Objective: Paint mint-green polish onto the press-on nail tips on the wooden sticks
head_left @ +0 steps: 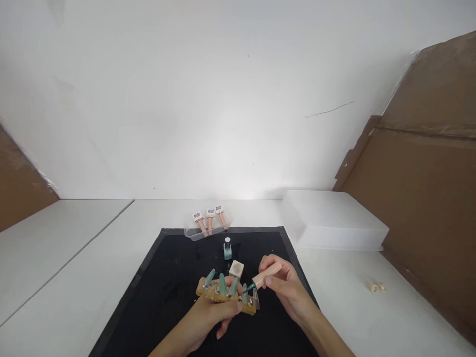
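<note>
My left hand point(215, 312) grips a yellowish nail stand point(217, 296) from below, its thumb across the front. Several long nail tips in green shades rise from the stand, with a clear one at its right end. In my right hand point(284, 285) is a pink brush handle point(267, 275), pinched between thumb and fingers. Its dark green brush tip point(248, 288) is at the green nail tip point(245, 294) near the stand's right end. Just behind the stand sits a pale square-topped bottle point(236, 269).
A teal polish bottle point(227, 250) stands on the black mat point(167, 263). Behind it, a clear tray point(193, 236) holds three pink-handled bottles point(210, 213). A white plastic box point(334, 223) is at the back right, with small beige pieces point(377, 286) in front.
</note>
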A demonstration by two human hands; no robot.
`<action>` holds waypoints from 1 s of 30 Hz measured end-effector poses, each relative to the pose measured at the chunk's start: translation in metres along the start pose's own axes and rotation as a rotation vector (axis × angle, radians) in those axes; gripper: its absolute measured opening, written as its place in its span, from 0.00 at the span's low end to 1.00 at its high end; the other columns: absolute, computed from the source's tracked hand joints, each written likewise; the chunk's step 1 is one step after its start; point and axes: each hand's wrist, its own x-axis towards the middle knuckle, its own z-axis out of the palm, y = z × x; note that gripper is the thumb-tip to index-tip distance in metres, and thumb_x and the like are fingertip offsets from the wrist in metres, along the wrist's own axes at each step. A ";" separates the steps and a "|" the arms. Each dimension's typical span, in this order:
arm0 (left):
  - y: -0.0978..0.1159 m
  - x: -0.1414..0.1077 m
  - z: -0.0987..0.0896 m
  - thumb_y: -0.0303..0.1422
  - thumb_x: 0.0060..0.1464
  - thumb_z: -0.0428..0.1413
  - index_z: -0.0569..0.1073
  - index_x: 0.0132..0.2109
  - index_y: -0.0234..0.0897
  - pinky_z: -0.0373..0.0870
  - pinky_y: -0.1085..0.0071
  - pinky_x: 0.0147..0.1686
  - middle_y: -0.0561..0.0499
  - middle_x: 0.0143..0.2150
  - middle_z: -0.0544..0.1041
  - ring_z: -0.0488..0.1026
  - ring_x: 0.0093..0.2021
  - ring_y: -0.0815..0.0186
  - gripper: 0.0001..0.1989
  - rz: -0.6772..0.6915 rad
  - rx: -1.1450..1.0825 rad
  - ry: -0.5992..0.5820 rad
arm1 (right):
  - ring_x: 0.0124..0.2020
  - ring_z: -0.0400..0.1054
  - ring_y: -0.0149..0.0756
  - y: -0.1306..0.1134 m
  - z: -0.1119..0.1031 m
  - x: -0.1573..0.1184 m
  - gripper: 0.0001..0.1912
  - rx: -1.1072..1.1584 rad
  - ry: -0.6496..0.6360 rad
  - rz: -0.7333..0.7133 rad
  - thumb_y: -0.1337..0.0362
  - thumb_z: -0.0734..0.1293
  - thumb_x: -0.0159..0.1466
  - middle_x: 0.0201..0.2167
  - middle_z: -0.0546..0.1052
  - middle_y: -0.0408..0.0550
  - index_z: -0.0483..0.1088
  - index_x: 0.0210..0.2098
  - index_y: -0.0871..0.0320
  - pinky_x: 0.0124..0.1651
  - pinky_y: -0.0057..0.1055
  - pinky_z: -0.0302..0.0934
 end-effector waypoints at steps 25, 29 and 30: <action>-0.012 0.002 0.005 0.37 0.43 0.59 0.66 0.36 0.36 0.51 0.79 0.13 0.61 0.18 0.58 0.51 0.16 0.76 0.14 0.071 0.084 0.033 | 0.21 0.57 0.29 0.002 0.005 -0.007 0.12 0.015 0.134 -0.061 0.58 0.71 0.56 0.19 0.65 0.39 0.66 0.26 0.58 0.27 0.27 0.52; -0.013 0.001 0.008 0.36 0.42 0.59 0.66 0.35 0.36 0.50 0.79 0.13 0.62 0.16 0.57 0.51 0.16 0.76 0.13 0.068 0.083 0.023 | 0.19 0.55 0.28 0.002 0.007 -0.007 0.13 -0.012 0.145 -0.080 0.57 0.71 0.55 0.17 0.64 0.38 0.66 0.26 0.58 0.25 0.26 0.50; -0.013 0.001 0.008 0.36 0.42 0.58 0.66 0.35 0.36 0.51 0.79 0.14 0.62 0.16 0.57 0.51 0.15 0.76 0.13 0.065 0.087 0.013 | 0.19 0.55 0.28 0.001 0.007 -0.007 0.13 -0.023 0.146 -0.087 0.57 0.71 0.55 0.17 0.64 0.38 0.65 0.25 0.58 0.24 0.26 0.50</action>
